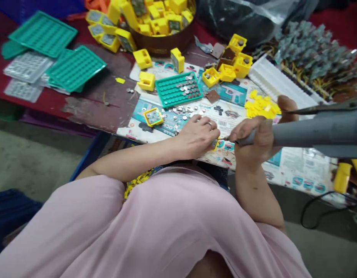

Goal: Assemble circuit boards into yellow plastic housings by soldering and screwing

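My left hand (199, 135) rests on the printed sheet near the front edge, fingers closed around a small yellow case (215, 144), mostly hidden beneath them. My right hand (258, 139) grips a long grey electric screwdriver (308, 133), whose thin tip points left at the case. Just beyond my left hand lie scattered silver button cells (184, 117). A green tray (178, 90) partly filled with round cells stands behind them. To the left sits an open yellow case (153, 117). Yellow tabs (261, 106) form a pile behind my right hand.
A round brown container (163, 44) full of yellow cases stands at the back. Green trays (76, 68) lie at the left. Grey wired parts (317, 58) and a white rack (276, 79) are back right. A black cable (308, 208) hangs at the front right.
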A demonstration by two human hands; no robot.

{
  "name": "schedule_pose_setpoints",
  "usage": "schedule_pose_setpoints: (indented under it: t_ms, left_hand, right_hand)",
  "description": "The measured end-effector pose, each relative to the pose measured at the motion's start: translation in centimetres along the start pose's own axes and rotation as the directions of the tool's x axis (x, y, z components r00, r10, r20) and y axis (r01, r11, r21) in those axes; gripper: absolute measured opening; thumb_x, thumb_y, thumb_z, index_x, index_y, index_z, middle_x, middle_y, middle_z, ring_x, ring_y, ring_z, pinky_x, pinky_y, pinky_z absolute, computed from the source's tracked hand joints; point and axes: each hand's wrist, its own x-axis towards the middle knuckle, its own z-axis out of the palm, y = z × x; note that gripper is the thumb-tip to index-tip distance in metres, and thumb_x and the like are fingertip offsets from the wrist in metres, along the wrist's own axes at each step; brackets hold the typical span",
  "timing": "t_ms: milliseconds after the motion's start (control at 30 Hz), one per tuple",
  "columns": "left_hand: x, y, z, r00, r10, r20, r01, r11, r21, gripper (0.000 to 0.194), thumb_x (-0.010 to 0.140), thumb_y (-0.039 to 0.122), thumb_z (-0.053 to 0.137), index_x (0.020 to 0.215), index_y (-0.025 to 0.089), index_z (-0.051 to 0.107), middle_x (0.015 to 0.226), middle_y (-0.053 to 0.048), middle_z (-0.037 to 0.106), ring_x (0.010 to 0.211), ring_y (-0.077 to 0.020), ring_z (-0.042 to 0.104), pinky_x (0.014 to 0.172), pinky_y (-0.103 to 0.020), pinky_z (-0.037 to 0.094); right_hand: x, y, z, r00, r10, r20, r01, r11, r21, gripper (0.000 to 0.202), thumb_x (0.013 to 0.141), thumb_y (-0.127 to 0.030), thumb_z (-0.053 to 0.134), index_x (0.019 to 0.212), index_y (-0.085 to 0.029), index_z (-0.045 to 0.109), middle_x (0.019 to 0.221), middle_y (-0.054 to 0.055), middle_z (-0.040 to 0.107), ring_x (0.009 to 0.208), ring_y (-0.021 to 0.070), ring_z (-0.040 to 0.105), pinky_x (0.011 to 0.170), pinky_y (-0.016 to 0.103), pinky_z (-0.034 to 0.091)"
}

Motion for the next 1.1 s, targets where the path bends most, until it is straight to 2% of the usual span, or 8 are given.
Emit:
schedule_pose_setpoints:
  t_ms: [100, 200, 367, 567, 800, 933, 1033, 1100]
  left_hand:
    - [-0.3, -0.3, -0.2, 0.999, 0.026, -0.025, -0.028, 0.997, -0.073, 0.018, 0.095, 0.027, 0.054, 0.095, 0.019, 0.069, 0.102, -0.006, 0.075, 0.099, -0.0234, 0.065, 0.091, -0.039, 0.043]
    - [-1.4, -1.0, 0.0, 0.996, -0.003, -0.091, -0.018, 0.973, -0.229, 0.018, 0.095, 0.027, 0.053, 0.09, 0.019, 0.069, 0.081, -0.002, 0.073, 0.083, -0.0187, 0.066, 0.086, -0.035, 0.045]
    - [-2.6, -2.7, 0.2, 0.992, -0.102, -0.077, 0.052, 0.872, -0.486, 0.022, 0.094, 0.027, 0.053, 0.107, 0.018, 0.069, 0.094, -0.003, 0.076, 0.086, -0.0172, 0.069, 0.077, -0.028, 0.05]
    - [-2.6, -3.4, -0.1, 0.999, -0.038, 0.004, 0.032, 0.756, -0.654, 0.03, 0.095, 0.024, 0.046, 0.109, 0.021, 0.072, 0.104, -0.005, 0.076, 0.093, -0.0148, 0.069, 0.083, -0.026, 0.054]
    - [-1.5, -3.5, 0.1, 0.993, -0.117, 0.032, 0.111, 0.776, -0.621, 0.037, 0.097, 0.025, 0.042, 0.125, 0.018, 0.066, 0.106, -0.007, 0.075, 0.095, -0.0165, 0.07, 0.087, -0.031, 0.055]
    - [-1.3, -4.3, 1.1, 0.995, -0.103, 0.009, 0.09, 0.822, -0.563, 0.036, 0.097, 0.02, 0.039, 0.121, 0.018, 0.066, 0.117, -0.009, 0.071, 0.108, -0.0183, 0.067, 0.095, -0.034, 0.054]
    - [-1.5, -4.9, 1.6, 0.994, -0.105, 0.041, 0.11, 0.829, -0.548, 0.035, 0.096, 0.019, 0.038, 0.117, 0.02, 0.066, 0.113, -0.008, 0.072, 0.105, -0.0183, 0.068, 0.093, -0.035, 0.056]
    - [-1.5, -5.1, 1.8, 0.991, -0.117, 0.059, 0.13, 0.827, -0.547, 0.034, 0.096, 0.018, 0.038, 0.113, 0.021, 0.067, 0.11, -0.008, 0.072, 0.101, -0.0179, 0.068, 0.089, -0.034, 0.057]
  right_hand:
    - [0.0, 0.2, 0.1, 0.999, -0.028, 0.017, 0.028, 0.999, 0.017, 0.032, 0.085, -0.05, 0.069, 0.111, -0.034, 0.062, 0.049, -0.012, 0.042, 0.032, 0.0087, 0.038, 0.034, 0.023, 0.034]
    - [-0.3, 0.4, 0.2, 1.0, -0.019, 0.021, 0.018, 1.0, 0.007, 0.032, 0.085, -0.052, 0.069, 0.11, -0.034, 0.062, 0.05, -0.012, 0.042, 0.035, 0.0082, 0.043, 0.035, 0.022, 0.033]
    - [-0.6, 1.0, 0.0, 0.995, 0.07, 0.065, -0.058, 0.983, -0.174, 0.047, 0.084, -0.072, 0.057, 0.114, -0.035, 0.056, 0.054, -0.009, 0.036, 0.038, 0.0085, 0.04, 0.038, 0.025, 0.036]
    - [-0.5, 0.8, 0.1, 0.991, 0.016, 0.134, -0.004, 0.996, -0.09, 0.029, 0.09, -0.06, 0.058, 0.101, -0.034, 0.054, 0.053, -0.01, 0.036, 0.036, 0.008, 0.037, 0.038, 0.024, 0.037]
    - [0.1, -1.1, -0.6, 0.999, 0.03, 0.036, -0.023, 0.983, -0.181, 0.055, 0.085, -0.072, 0.056, 0.128, -0.041, 0.042, 0.054, -0.01, 0.034, 0.036, 0.0102, 0.037, 0.039, 0.026, 0.036]
    - [0.7, -1.9, -2.2, 0.998, -0.054, -0.013, 0.052, 0.991, -0.12, 0.049, 0.087, -0.063, 0.061, 0.127, -0.04, 0.046, 0.053, -0.011, 0.031, 0.034, 0.0095, 0.038, 0.037, 0.024, 0.034]
    - [1.0, -1.9, -3.4, 0.994, -0.102, -0.038, 0.102, 0.994, -0.026, 0.038, 0.087, -0.05, 0.066, 0.121, -0.039, 0.05, 0.053, -0.012, 0.037, 0.033, 0.0081, 0.038, 0.035, 0.022, 0.035]
    - [1.0, -2.0, -4.0, 0.993, -0.102, -0.061, 0.1, 0.994, -0.043, 0.037, 0.088, -0.051, 0.065, 0.12, -0.04, 0.051, 0.053, -0.012, 0.04, 0.033, 0.0083, 0.038, 0.034, 0.022, 0.035]
